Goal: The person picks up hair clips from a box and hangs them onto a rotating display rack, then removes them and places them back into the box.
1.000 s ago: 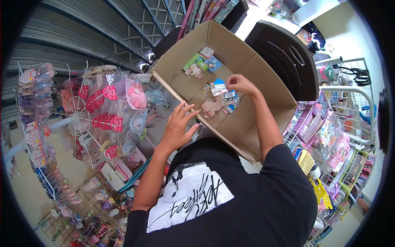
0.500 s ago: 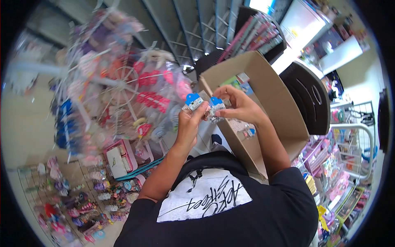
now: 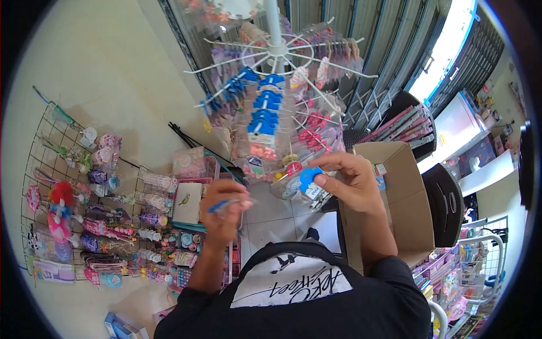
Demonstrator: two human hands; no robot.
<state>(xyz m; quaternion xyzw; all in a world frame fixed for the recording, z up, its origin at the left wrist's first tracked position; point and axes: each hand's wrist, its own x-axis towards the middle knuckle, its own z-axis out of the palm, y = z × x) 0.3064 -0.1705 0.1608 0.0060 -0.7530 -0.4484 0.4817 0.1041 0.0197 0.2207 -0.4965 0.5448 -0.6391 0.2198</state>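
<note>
My left hand is closed on a small packet with a blue header, left of centre and blurred. My right hand pinches another blue-topped packet, with a white label and small dark and light items below the card. Ahead of both hands stands a white rotating rack with long prongs. Several blue-topped packets hang in a row on one prong, with pink items in the lowest. Pink packets hang to the right of them.
An open cardboard box stands at the right, beside a dark chair. Wire grids with hanging accessories are at the left. A notebook with a bird lies near my left hand. Another chair holds long pink packages.
The view has turned left, so the rack is now straight ahead. My hands have moved apart, each with a blue-topped packet. The box appears farther right.
</note>
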